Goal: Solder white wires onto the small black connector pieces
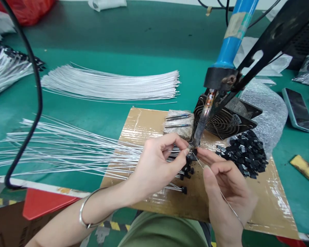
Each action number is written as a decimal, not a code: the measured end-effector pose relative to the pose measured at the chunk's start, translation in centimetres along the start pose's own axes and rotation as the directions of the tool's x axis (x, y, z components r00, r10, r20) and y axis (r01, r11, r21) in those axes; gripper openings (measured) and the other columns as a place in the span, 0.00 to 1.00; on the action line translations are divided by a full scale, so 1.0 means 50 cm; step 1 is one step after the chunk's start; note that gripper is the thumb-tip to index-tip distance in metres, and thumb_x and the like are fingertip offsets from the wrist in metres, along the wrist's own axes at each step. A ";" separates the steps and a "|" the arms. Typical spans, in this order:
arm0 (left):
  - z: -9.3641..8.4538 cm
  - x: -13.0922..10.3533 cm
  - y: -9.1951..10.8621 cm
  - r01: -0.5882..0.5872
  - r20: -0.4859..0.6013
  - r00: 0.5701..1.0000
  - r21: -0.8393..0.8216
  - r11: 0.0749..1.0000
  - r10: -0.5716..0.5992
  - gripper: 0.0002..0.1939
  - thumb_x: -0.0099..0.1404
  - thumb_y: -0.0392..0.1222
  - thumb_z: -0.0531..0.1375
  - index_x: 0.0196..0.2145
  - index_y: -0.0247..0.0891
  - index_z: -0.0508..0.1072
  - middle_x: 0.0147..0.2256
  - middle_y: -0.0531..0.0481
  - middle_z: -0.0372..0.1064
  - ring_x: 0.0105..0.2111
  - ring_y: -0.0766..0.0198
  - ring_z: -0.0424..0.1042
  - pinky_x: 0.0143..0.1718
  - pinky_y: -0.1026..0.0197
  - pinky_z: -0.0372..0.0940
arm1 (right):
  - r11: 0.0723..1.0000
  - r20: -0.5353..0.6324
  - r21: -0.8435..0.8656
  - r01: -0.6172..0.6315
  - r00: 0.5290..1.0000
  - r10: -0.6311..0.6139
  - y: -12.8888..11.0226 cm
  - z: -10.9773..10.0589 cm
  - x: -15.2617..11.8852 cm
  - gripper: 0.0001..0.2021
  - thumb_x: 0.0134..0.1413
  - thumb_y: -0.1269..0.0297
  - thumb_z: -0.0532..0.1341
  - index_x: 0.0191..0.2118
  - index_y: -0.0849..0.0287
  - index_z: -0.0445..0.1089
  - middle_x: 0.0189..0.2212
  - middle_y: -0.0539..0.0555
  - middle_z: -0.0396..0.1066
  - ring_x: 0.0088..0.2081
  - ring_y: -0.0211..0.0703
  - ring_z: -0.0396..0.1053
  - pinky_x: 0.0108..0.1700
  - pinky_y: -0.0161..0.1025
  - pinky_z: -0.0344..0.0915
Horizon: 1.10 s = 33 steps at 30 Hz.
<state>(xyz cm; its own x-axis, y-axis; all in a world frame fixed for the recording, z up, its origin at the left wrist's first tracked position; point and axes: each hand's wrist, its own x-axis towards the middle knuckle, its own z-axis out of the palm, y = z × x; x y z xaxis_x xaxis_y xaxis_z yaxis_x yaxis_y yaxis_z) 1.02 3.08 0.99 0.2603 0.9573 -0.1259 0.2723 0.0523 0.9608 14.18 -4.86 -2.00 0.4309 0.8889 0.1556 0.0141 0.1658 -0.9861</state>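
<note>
A soldering iron (201,125) on a stand points down, its tip right at my fingertips. My left hand (159,161) comes from the left, thumb and index finger pinched beside that tip; what they hold is too small to make out. In my right hand (228,192) a thin solder wire (230,205) runs between thumb and fingers, its end reaching up to the tip. A small black part shows at the right fingertips. Under and beside my left hand lie white wires (118,157), several with black connectors (184,190) on their right ends.
Cardboard (195,206) covers the work spot on the green table. Loose black connectors (249,154) are heaped right of a fan (221,120). Behind lie a white wire bundle (113,84) and, right, a phone (298,109) and yellow sponge (305,169). A black cable (37,85) hangs left.
</note>
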 end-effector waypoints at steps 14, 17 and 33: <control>-0.001 0.000 0.003 0.012 0.010 1.000 0.021 1.000 -0.012 0.05 0.61 0.38 0.61 0.29 0.36 0.75 0.33 0.45 0.78 0.32 0.60 0.76 0.30 0.61 0.65 | 1.000 -0.017 -0.024 0.008 1.000 -0.008 0.000 0.001 0.000 0.08 0.64 0.74 0.65 0.33 0.57 0.71 0.50 0.58 0.82 0.51 0.45 0.82 0.54 0.38 0.78; -0.002 0.000 0.004 0.010 0.011 1.000 0.023 1.000 -0.010 0.05 0.61 0.38 0.62 0.29 0.36 0.75 0.33 0.45 0.78 0.33 0.60 0.76 0.30 0.62 0.65 | 1.000 -0.022 -0.028 0.004 1.000 -0.005 -0.001 0.000 -0.001 0.09 0.65 0.73 0.65 0.32 0.57 0.71 0.50 0.58 0.83 0.50 0.46 0.82 0.54 0.39 0.79; -0.001 0.000 0.003 0.006 -0.002 1.000 0.014 1.000 -0.006 0.05 0.61 0.38 0.62 0.28 0.36 0.75 0.32 0.46 0.78 0.34 0.59 0.76 0.31 0.62 0.66 | 0.999 -0.020 -0.038 0.023 1.000 -0.023 0.000 0.001 -0.004 0.08 0.63 0.74 0.66 0.33 0.56 0.72 0.50 0.54 0.82 0.51 0.41 0.81 0.55 0.32 0.75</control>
<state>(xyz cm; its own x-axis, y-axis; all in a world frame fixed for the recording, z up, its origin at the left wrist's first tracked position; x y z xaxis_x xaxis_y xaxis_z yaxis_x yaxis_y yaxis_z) 1.02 3.11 1.12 0.2568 0.9575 -0.1312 0.2871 0.0540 0.9564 14.03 -5.01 -2.01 0.4489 0.8758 0.1773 0.0579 0.1695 -0.9838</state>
